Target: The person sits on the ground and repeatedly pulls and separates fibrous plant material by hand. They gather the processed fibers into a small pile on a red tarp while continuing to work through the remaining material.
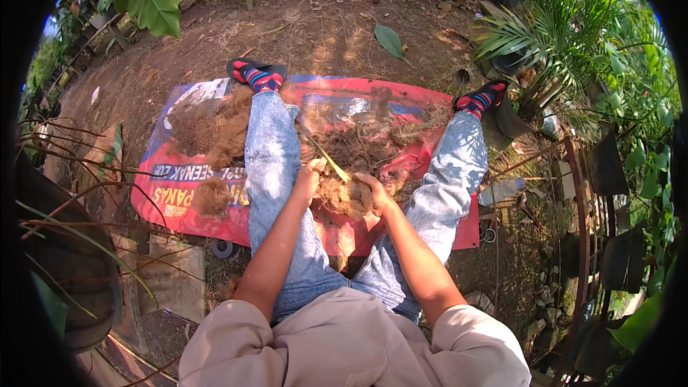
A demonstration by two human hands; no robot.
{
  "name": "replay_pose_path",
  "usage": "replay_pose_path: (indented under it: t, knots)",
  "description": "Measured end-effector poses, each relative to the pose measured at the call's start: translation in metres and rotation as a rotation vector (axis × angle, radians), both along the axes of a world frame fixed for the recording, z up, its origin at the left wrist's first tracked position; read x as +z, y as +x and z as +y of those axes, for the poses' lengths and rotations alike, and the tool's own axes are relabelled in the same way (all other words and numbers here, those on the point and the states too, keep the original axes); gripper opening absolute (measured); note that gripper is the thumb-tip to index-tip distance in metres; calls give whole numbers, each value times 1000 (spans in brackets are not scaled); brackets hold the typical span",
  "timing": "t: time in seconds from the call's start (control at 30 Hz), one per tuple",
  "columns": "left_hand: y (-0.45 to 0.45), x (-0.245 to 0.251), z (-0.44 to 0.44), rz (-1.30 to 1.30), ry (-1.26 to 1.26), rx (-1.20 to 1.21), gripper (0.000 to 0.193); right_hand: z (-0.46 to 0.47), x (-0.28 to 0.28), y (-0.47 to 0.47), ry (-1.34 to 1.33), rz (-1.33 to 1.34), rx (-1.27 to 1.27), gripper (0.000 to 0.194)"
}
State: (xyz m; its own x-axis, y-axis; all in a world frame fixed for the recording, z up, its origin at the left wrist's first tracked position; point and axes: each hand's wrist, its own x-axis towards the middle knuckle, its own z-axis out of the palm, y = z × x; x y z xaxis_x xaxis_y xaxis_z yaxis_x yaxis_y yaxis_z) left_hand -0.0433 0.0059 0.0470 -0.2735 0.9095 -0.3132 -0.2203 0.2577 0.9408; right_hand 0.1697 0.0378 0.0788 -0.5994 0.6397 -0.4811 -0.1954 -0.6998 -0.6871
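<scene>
Between my knees is a rough ball of brown plant fibre (pixel 344 197), perhaps coconut husk. My right hand (pixel 377 194) is shut on its right side. My left hand (pixel 308 178), fingers curled, is at the ball's upper left. A narrow yellow strip (pixel 332 162), possibly a plant stalk or leaf, slants from beside the left fingertips down to the top of the ball. Whether the left fingers grip the strip or a fibre strand is hidden. Dark soil and loose fibre (pixel 355 145) lie just beyond my hands on a red printed banner (pixel 188 220).
Another fibre ball (pixel 213 197) and a heap of loose fibre (pixel 231 129) lie left of my leg. A plastic bottle (pixel 502 191) is beyond my right knee. Potted palms (pixel 529 48) and a rusty metal bar (pixel 579 215) stand at right, a large dark pot (pixel 70 258) at left.
</scene>
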Motion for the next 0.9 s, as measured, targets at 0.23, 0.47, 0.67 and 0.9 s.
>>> replay_pose_path:
  t: [0.23, 0.47, 0.67, 0.9]
  knots:
    - [-10, -11, 0, -266, -92, 320, 26, 4, -3, 2, -90, 91, -222, 40]
    - [14, -2, -7, 537, 326, 126, 54, 13, 2, 12, -131, 241, -424, 52]
    - [65, 36, -27, 764, 589, -249, 108, 9, -5, 3, 39, 234, -423, 62]
    - [74, 1, -20, 356, 356, -50, 85, -3, -12, -18, 333, 192, -249, 54]
